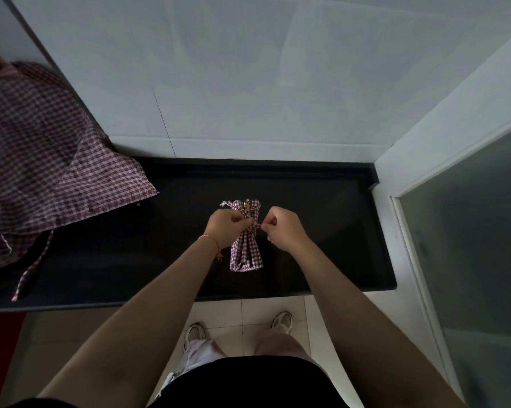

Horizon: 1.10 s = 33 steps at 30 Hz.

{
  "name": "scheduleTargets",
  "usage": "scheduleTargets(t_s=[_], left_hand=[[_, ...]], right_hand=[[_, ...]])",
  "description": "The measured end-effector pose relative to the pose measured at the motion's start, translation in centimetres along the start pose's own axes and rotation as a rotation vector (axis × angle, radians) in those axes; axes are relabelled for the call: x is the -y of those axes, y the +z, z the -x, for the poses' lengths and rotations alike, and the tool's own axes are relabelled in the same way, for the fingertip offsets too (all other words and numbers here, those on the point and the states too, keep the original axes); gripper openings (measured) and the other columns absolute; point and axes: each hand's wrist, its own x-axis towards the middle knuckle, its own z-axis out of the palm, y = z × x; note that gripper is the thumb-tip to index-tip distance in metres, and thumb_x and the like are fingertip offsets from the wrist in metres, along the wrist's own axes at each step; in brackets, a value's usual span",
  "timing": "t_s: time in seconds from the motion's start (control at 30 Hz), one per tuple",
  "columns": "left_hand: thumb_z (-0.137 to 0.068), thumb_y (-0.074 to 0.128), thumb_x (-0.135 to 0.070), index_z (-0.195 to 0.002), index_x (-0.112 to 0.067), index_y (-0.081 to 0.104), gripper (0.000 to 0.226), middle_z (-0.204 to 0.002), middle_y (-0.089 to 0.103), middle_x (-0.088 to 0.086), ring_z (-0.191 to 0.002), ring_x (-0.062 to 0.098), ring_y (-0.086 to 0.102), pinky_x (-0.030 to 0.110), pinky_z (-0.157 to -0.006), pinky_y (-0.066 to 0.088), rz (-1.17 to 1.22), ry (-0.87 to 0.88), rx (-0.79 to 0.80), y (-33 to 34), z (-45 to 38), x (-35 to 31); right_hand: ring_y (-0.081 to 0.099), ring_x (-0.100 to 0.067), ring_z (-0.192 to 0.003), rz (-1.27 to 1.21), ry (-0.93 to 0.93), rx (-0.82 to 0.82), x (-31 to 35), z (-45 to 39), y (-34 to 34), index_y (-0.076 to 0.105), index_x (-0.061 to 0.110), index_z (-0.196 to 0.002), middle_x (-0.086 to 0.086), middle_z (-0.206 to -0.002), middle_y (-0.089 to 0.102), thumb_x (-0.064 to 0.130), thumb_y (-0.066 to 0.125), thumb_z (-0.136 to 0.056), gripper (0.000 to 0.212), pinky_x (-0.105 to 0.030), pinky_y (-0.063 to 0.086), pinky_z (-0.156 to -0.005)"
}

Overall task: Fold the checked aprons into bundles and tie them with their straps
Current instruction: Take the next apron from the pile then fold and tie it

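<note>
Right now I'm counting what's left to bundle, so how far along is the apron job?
Done: one red-and-white checked apron bundle lies folded on the black counter. In hand: the left hand and right hand pull its thin strap tight at the middle. Left: the loose checked aprons heaped at left remain unfolded.

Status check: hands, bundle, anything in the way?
Both hands pinching the strap at the bundle middle. Bundle folded, on the counter. Loose aprons lie far left, clear of the work.
</note>
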Motion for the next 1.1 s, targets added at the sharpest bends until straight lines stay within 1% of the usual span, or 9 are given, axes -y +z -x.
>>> scheduleTargets(t_s=[0.1, 0.17, 0.23, 0.33, 0.47, 0.6, 0.73, 0.97, 1.1], left_hand=[[-0.093, 0.066, -0.024, -0.077, -0.015, 0.068, 0.018, -0.073, 0.063, -0.002, -0.067, 0.012, 0.058, 0.021, -0.061, 0.045, -0.007, -0.002, 0.012, 0.2, -0.3, -0.2], [-0.091, 0.068, -0.022, -0.086, -0.018, 0.072, 0.008, -0.085, 0.070, 0.000, -0.082, 0.017, 0.067, 0.022, -0.068, 0.050, 0.021, -0.010, 0.017, 0.2, -0.5, -0.2], [-0.091, 0.069, -0.022, -0.088, -0.019, 0.072, 0.005, -0.089, 0.071, 0.000, -0.087, 0.017, 0.068, 0.025, -0.073, 0.053, 0.029, -0.008, 0.013, 0.3, -0.5, 0.0], [-0.087, 0.073, -0.024, -0.089, -0.018, 0.072, 0.007, -0.087, 0.072, -0.001, -0.086, 0.014, 0.069, 0.032, -0.081, 0.056, 0.097, 0.002, -0.024, 0.3, -0.4, 0.3], [-0.079, 0.080, -0.025, -0.083, -0.017, 0.065, 0.017, -0.082, 0.072, 0.001, -0.081, 0.015, 0.069, 0.029, -0.074, 0.054, 0.138, -0.011, -0.095, 0.4, 0.1, 0.0], [-0.078, 0.082, -0.022, -0.083, -0.018, 0.065, 0.018, -0.085, 0.072, 0.000, -0.080, 0.011, 0.070, 0.027, -0.074, 0.057, 0.184, -0.064, -0.166, 0.3, 0.2, 0.1], [-0.082, 0.078, -0.025, -0.088, -0.023, 0.071, 0.009, -0.088, 0.068, -0.009, -0.085, 0.005, 0.063, 0.018, -0.071, 0.047, 0.037, -0.031, 0.024, 0.2, 0.3, 0.5], [-0.091, 0.067, -0.018, -0.090, -0.022, 0.072, 0.007, -0.089, 0.065, -0.010, -0.080, 0.001, 0.059, 0.013, -0.067, 0.043, -0.117, 0.050, -0.109, 1.1, 0.7, 0.2], [-0.096, 0.053, -0.021, -0.085, -0.022, 0.064, 0.016, -0.086, 0.063, -0.004, -0.074, 0.009, 0.059, 0.023, -0.065, 0.049, -0.349, 0.098, -0.127, 1.2, 0.8, -0.2]], right_hand=[[0.059, -0.013, -0.083, 0.035, -0.126, -0.039, 0.4, -0.1, 0.4, 0.057, 0.016, -0.095, 0.002, -0.093, 0.059, 0.012, 0.063, -0.092, 0.008, -0.023, 0.050, -0.071], [0.059, -0.012, -0.082, 0.013, -0.200, -0.048, 0.9, -0.1, 1.0, 0.054, 0.016, -0.094, 0.002, -0.093, 0.058, 0.012, 0.064, -0.091, 0.012, -0.025, 0.051, -0.071], [0.059, -0.012, -0.081, 0.046, -0.218, -0.067, 0.9, -0.2, 1.7, 0.053, 0.016, -0.093, 0.002, -0.092, 0.058, 0.010, 0.063, -0.092, 0.011, -0.029, 0.054, -0.072], [0.060, -0.011, -0.082, 0.107, -0.228, -0.089, 0.9, -0.7, 2.4, 0.055, 0.016, -0.095, 0.002, -0.093, 0.059, 0.009, 0.060, -0.093, 0.008, -0.032, 0.055, -0.076], [0.060, -0.011, -0.084, 0.189, -0.248, -0.038, 0.9, -0.6, 2.3, 0.055, 0.017, -0.098, 0.001, -0.095, 0.060, 0.011, 0.057, -0.095, 0.007, -0.028, 0.052, -0.075], [0.059, -0.010, -0.074, 0.193, -0.242, -0.107, 0.3, -0.4, 2.4, 0.056, 0.017, -0.091, 0.003, -0.084, 0.060, 0.013, 0.055, -0.096, 0.006, -0.033, 0.055, -0.071], [0.060, -0.010, -0.075, 0.209, -0.251, -0.141, 0.3, -0.1, 2.8, 0.058, 0.016, -0.096, 0.002, -0.086, 0.061, 0.013, 0.051, -0.098, 0.008, -0.030, 0.055, -0.070], [0.061, -0.018, -0.090, 0.334, -0.285, -0.116, 0.8, -0.2, 3.0, 0.062, 0.013, -0.105, -0.003, -0.100, 0.062, 0.013, 0.046, -0.100, 0.017, -0.031, 0.050, -0.081], [0.061, -0.018, -0.095, 0.383, -0.375, -0.127, 0.6, 0.1, 3.0, 0.062, 0.013, -0.110, -0.003, -0.105, 0.064, 0.017, 0.048, -0.100, 0.018, -0.031, 0.049, -0.085]])
